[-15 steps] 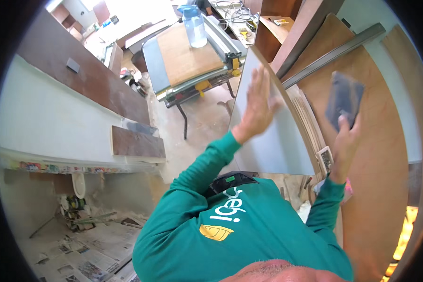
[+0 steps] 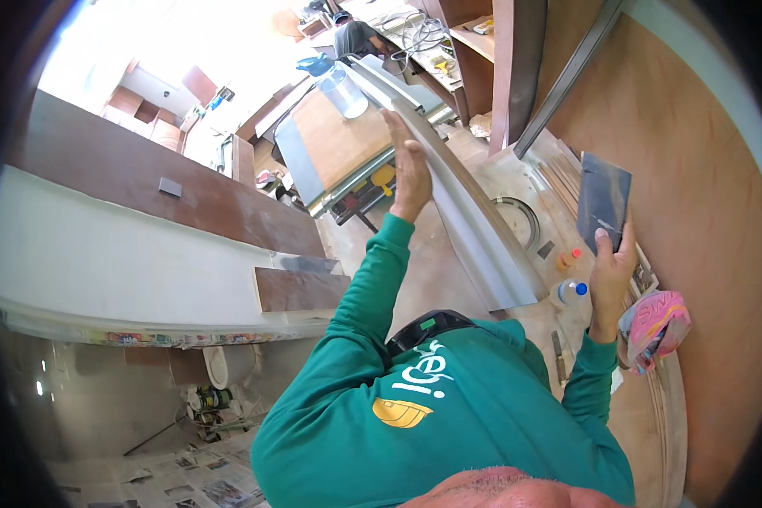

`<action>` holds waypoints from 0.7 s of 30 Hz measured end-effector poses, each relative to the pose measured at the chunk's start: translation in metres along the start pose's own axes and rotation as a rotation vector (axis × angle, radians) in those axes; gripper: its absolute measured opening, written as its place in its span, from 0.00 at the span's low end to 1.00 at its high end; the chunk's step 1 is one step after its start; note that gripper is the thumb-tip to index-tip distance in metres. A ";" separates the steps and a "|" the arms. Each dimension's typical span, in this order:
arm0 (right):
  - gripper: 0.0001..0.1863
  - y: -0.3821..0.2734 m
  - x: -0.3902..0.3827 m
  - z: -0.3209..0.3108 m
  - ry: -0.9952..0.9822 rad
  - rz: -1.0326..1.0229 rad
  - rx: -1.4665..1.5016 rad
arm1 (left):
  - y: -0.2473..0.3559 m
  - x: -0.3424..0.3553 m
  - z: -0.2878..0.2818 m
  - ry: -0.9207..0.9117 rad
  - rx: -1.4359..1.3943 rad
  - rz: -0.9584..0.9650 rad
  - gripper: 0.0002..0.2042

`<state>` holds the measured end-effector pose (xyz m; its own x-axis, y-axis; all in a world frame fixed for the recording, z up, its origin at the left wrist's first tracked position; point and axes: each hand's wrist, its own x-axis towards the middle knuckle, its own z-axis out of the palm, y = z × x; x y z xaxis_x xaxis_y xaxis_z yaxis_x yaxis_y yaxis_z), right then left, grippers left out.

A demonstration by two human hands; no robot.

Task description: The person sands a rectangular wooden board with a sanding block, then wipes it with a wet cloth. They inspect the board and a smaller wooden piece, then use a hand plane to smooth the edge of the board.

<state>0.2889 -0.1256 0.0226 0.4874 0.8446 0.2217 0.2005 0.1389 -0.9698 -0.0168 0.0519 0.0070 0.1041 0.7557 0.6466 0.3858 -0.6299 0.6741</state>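
Note:
My left hand (image 2: 411,173) is raised with its fingers stretched out, against or close beside the white face of an upright panel (image 2: 474,216). Whether the palm presses on it I cannot tell. The panel stands on edge in front of me, its wood-coloured edge turned toward my right. To the right of it, my right hand (image 2: 614,275) grips the lower end of a dark grey, flat rectangular piece (image 2: 604,199) with pale scuffs, thumb on the near face. That piece is held up, apart from the panel.
Beyond the panel stands a table saw (image 2: 339,140) carrying a blue-lidded water jug (image 2: 345,91). Another person (image 2: 356,38) bends at the back. Bottles (image 2: 571,290), a black coil (image 2: 521,222) and a pink bag (image 2: 656,326) lie to the right. A low wall (image 2: 144,241) runs along the left.
The panel has turned so its edge shows more. My left hand has shifted left to its side. The dark piece is lower and steadier in my right hand, and the view has swung.

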 end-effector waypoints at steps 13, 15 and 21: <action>0.36 0.011 0.007 0.019 -0.156 -0.038 0.058 | 0.098 -0.065 -0.010 0.120 -0.127 -0.089 0.26; 0.36 0.009 0.010 0.023 -0.176 -0.042 0.066 | 0.088 -0.041 -0.011 0.230 -0.066 -0.214 0.12; 0.36 0.010 0.013 0.026 -0.171 0.077 0.136 | 0.080 -0.022 -0.021 0.212 -0.118 -0.311 0.08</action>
<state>0.2749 -0.1001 0.0134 0.3431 0.9292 0.1375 0.0466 0.1293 -0.9905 -0.0072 -0.0188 0.0537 -0.1979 0.8677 0.4559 0.2596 -0.4021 0.8780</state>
